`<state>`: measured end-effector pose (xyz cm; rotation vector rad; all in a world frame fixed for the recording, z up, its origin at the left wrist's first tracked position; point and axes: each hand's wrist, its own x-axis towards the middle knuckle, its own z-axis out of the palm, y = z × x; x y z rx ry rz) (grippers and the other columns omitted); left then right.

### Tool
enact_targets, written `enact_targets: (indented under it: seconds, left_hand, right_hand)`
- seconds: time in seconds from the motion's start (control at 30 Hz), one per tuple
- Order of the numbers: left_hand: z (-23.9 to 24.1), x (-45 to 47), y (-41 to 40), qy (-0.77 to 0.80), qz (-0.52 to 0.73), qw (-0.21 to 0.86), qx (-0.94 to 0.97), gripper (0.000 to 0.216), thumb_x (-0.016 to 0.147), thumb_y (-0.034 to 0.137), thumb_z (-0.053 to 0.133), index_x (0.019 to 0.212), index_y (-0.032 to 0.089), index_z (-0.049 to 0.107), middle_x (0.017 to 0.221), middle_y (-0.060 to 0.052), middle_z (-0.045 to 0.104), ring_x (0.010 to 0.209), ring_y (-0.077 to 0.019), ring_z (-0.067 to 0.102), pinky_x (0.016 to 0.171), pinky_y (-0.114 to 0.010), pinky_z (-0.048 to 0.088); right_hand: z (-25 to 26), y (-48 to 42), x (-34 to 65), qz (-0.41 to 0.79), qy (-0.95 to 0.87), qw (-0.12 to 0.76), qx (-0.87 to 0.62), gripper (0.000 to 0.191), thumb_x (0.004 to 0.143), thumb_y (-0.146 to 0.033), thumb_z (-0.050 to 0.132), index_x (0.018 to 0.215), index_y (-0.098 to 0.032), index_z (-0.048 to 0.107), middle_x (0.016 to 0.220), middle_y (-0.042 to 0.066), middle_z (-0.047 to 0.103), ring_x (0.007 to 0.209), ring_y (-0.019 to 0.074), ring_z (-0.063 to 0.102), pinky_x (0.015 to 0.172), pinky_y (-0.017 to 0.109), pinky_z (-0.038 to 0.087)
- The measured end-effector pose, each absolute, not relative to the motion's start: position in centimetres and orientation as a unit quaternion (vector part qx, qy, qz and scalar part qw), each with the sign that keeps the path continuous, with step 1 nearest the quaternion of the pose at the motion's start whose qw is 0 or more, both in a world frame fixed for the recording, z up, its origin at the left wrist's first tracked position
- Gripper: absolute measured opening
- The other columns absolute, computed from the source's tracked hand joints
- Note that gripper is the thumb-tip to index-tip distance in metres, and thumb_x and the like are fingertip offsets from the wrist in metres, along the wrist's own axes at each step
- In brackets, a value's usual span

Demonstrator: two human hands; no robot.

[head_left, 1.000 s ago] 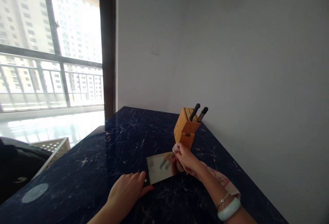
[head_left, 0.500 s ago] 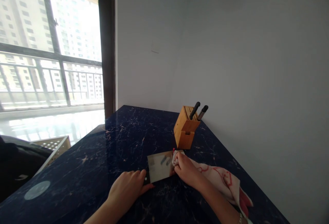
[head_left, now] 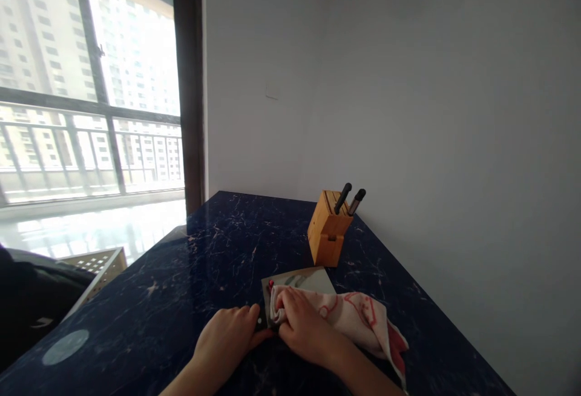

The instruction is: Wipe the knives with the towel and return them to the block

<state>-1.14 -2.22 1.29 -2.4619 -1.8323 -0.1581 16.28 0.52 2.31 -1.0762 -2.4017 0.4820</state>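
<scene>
My left hand is closed around the black handle of a cleaver, whose broad shiny blade points right, just above the dark tabletop or resting on it; I cannot tell which. My right hand grips a white cloth with red markings and presses it on the blade near the handle. The cloth covers the blade's lower part, and its loose end trails right over my right forearm. Behind the blade stands a wooden knife block with two black-handled knives in its slots.
The dark blue marbled table runs back to grey walls. A pale round patch marks its left side. Beyond the left edge are a lattice-sided crate and a dark fabric item. A large window lies farther left.
My right hand has slid the cloth leftward along the blade, from its far end to near the handle. My left hand stays on the handle. The view has tilted slightly.
</scene>
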Motion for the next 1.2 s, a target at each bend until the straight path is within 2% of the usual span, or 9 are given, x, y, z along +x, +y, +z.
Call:
enact_targets:
  seconds: [0.23,0.5,0.67,0.8,0.97,1.2]
  left_hand:
    - [1.5,-0.9,-2.3,-0.598,-0.057,0.037,-0.798,0.049,0.082,0.057,0.031,0.084,0.017,0.06,0.074,-0.009,0.067,0.068,-0.0271,0.064,0.058,-0.035,0.047]
    - [1.6,-1.0,-2.4,-0.597,-0.053,0.018,-0.8,0.037,0.084,0.048,0.036,0.088,0.018,0.059,0.079,-0.008,0.066,0.073,-0.0255,0.064,0.062,-0.033,0.046]
    - [1.6,-1.0,-2.4,-0.598,-0.053,0.014,-0.799,0.038,0.084,0.048,0.037,0.088,0.018,0.059,0.08,-0.007,0.066,0.074,-0.0245,0.064,0.063,-0.032,0.046]
    - [1.5,-1.0,-2.4,-0.601,-0.058,0.031,-0.796,0.045,0.083,0.054,0.032,0.086,0.019,0.059,0.076,-0.007,0.067,0.069,-0.0261,0.064,0.06,-0.034,0.046]
    - [1.4,-1.0,-2.4,-0.594,-0.062,0.04,-0.801,0.05,0.082,0.057,0.027,0.086,0.019,0.059,0.076,-0.007,0.067,0.069,-0.0263,0.064,0.059,-0.035,0.047]
    - [1.5,-1.1,-2.4,-0.591,-0.057,0.034,-0.804,0.05,0.082,0.058,0.028,0.085,0.019,0.059,0.076,-0.007,0.067,0.07,-0.0257,0.064,0.06,-0.035,0.047]
  right_hand:
    - [1.4,2.9,19.6,0.11,-0.836,0.239,-0.482,0.02,0.058,-0.008,0.038,0.073,-0.02,0.036,0.079,0.001,0.045,0.077,0.0159,0.042,0.075,0.029,0.034]
    - [2.0,-0.4,15.9,0.133,-0.876,0.214,-0.411,0.025,0.057,-0.009,0.041,0.079,-0.021,0.04,0.088,0.002,0.048,0.089,0.0187,0.042,0.082,0.031,0.033]
    - [2.2,-0.9,16.0,0.166,-0.868,0.236,-0.405,0.023,0.058,-0.009,0.041,0.077,-0.022,0.039,0.085,0.002,0.05,0.086,0.0181,0.044,0.081,0.029,0.033]
    - [2.2,0.4,18.9,0.165,-0.845,0.252,-0.441,0.023,0.057,-0.007,0.039,0.074,-0.022,0.038,0.083,0.001,0.05,0.082,0.0172,0.045,0.075,0.027,0.034]
    - [1.5,3.3,23.4,0.122,-0.819,0.222,-0.515,0.021,0.058,-0.005,0.038,0.071,-0.022,0.037,0.075,0.0,0.049,0.073,0.0152,0.047,0.068,0.025,0.034]
    - [0.3,4.2,25.7,0.072,-0.785,0.211,-0.578,0.02,0.058,-0.006,0.04,0.072,-0.021,0.036,0.075,0.002,0.049,0.073,0.0165,0.046,0.069,0.027,0.033]
